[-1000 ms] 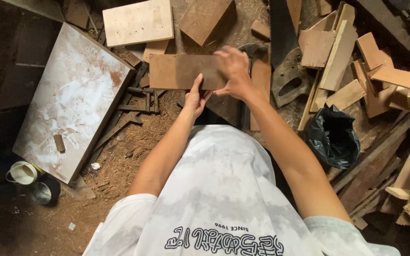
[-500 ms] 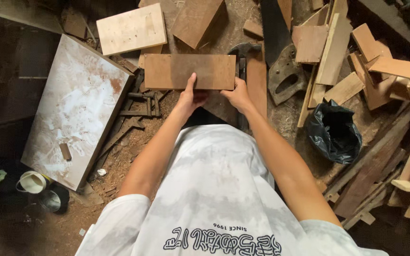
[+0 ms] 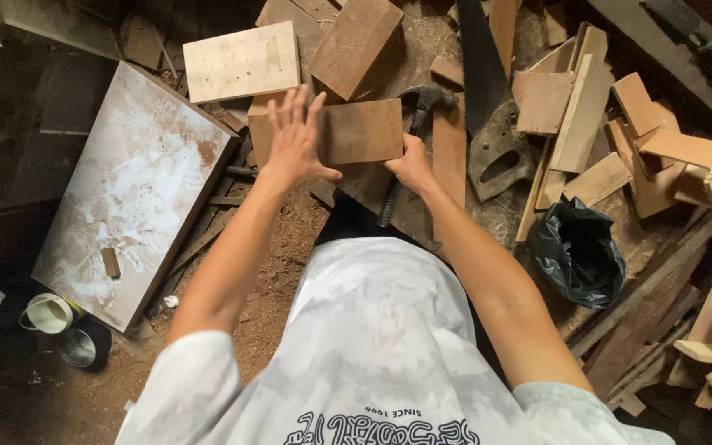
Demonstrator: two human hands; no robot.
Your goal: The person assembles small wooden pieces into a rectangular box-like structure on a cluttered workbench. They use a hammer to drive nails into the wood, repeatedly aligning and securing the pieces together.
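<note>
- A brown wooden board [image 3: 360,130] is held out flat in front of the body, above a floor littered with offcuts and sawdust.
- The right hand [image 3: 412,163] is clamped on the board's lower right corner, so that grip is closed on the wood.
- The left hand [image 3: 294,136] is spread wide with fingers fanned out over the board's left end; it looks released, though whether the palm actually touches the wood can't really be told from this angle.
- A pale plywood square [image 3: 242,61] is seen just beyond the left hand, with a darker brown block [image 3: 354,43] beside it.
- A handsaw [image 3: 488,115] is laid to the right of the board, blade pointing away, and a hammer head [image 3: 423,99] is poking out just behind the board's right edge.
- A big white-smeared panel [image 3: 129,194] is lying on the left.
- A crumpled black plastic bag [image 3: 577,251] is sat to the right, near a heap of light wood scraps [image 3: 620,132].
</note>
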